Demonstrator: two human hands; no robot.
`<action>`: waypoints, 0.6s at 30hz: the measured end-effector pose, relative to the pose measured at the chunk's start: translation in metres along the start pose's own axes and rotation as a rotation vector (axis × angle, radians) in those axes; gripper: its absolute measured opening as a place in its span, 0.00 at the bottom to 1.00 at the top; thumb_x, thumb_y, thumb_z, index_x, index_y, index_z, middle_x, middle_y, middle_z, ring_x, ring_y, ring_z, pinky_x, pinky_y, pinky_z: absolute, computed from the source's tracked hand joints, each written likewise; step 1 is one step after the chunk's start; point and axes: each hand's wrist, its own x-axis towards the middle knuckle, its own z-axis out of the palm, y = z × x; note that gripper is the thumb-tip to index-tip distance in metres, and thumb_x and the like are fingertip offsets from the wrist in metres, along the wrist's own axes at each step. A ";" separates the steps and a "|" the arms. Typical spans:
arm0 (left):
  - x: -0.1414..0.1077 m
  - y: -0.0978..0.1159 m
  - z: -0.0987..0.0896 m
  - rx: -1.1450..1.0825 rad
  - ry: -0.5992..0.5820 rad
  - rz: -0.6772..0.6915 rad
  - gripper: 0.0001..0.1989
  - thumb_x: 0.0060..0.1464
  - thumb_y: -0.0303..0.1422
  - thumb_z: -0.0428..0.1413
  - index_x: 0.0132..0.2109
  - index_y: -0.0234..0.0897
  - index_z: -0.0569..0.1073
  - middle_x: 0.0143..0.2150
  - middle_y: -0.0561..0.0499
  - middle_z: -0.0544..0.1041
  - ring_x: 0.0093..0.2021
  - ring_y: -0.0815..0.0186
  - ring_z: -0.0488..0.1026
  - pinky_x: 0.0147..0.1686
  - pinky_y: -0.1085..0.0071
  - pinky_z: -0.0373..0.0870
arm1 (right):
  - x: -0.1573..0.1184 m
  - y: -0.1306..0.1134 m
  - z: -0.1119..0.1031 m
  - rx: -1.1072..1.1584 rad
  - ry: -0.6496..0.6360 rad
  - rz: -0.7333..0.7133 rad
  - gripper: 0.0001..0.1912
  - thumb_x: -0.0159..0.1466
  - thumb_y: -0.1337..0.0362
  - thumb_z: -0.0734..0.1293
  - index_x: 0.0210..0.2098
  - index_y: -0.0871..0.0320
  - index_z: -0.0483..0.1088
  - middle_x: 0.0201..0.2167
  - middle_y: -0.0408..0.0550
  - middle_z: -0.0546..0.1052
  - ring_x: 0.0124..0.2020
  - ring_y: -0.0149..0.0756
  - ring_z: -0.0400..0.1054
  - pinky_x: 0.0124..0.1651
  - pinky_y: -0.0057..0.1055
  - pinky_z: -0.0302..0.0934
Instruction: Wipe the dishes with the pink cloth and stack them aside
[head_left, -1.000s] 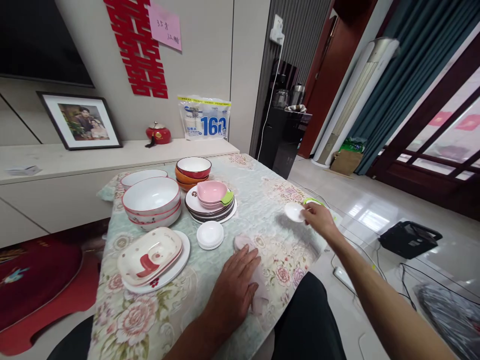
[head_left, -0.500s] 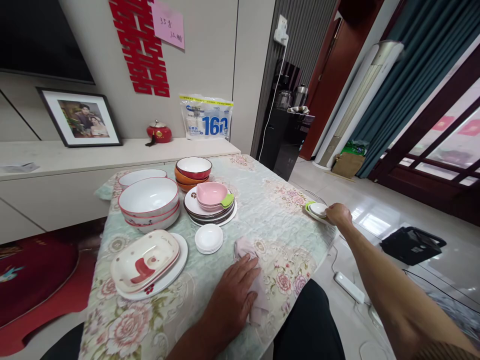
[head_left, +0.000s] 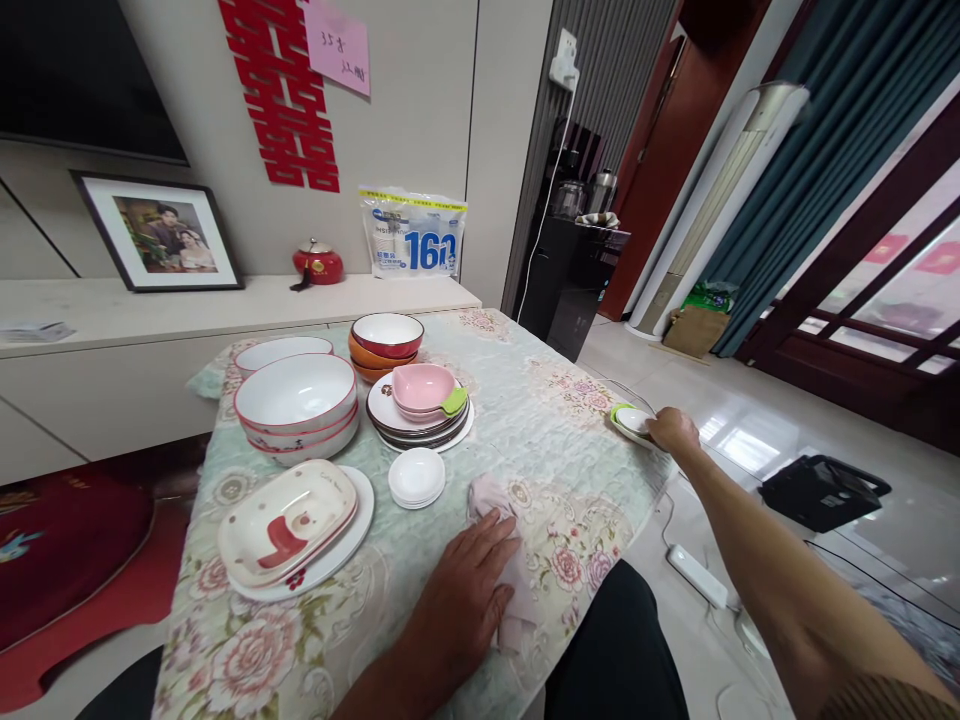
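My left hand lies flat with fingers stretched out over a pale pink cloth on the table. At the table's right edge, my right hand has its fingers closed on the rim of a small white dish. That dish sits on a whitish oval plate with a green part; my fingertips are partly hidden. Left of the cloth is a stack of small white dishes. Behind it, a pink bowl with a green handle rests on stacked plates.
White bowls with red rims stand stacked at the left, near rectangular patterned dishes on a white oval plate. Orange and red bowls are at the back. A white power strip and black box lie on the floor.
My right hand and the small white dish have shifted very slightly left. My left hand stays in place on the cloth.
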 end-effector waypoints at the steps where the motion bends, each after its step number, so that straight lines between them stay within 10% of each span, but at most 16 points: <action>1: 0.000 -0.001 0.001 0.000 0.002 0.004 0.21 0.59 0.26 0.50 0.59 0.34 0.68 0.64 0.40 0.70 0.66 0.53 0.62 0.59 0.50 0.68 | -0.002 0.000 -0.001 -0.010 -0.002 -0.003 0.16 0.60 0.62 0.66 0.43 0.65 0.78 0.43 0.67 0.78 0.47 0.52 0.74 0.40 0.34 0.64; 10: -0.001 0.002 0.004 -0.089 -0.007 -0.044 0.23 0.57 0.24 0.50 0.60 0.34 0.68 0.64 0.40 0.68 0.68 0.53 0.59 0.62 0.50 0.63 | -0.035 -0.021 -0.027 -0.047 0.063 -0.146 0.22 0.66 0.60 0.60 0.54 0.65 0.71 0.47 0.69 0.77 0.50 0.56 0.72 0.44 0.40 0.62; 18: 0.004 0.013 -0.013 -0.203 -0.117 -0.143 0.23 0.57 0.28 0.53 0.60 0.33 0.67 0.66 0.40 0.66 0.69 0.53 0.55 0.66 0.53 0.54 | -0.174 -0.113 -0.004 0.504 -0.215 -0.834 0.13 0.64 0.55 0.61 0.32 0.55 0.73 0.25 0.43 0.76 0.27 0.36 0.69 0.33 0.29 0.58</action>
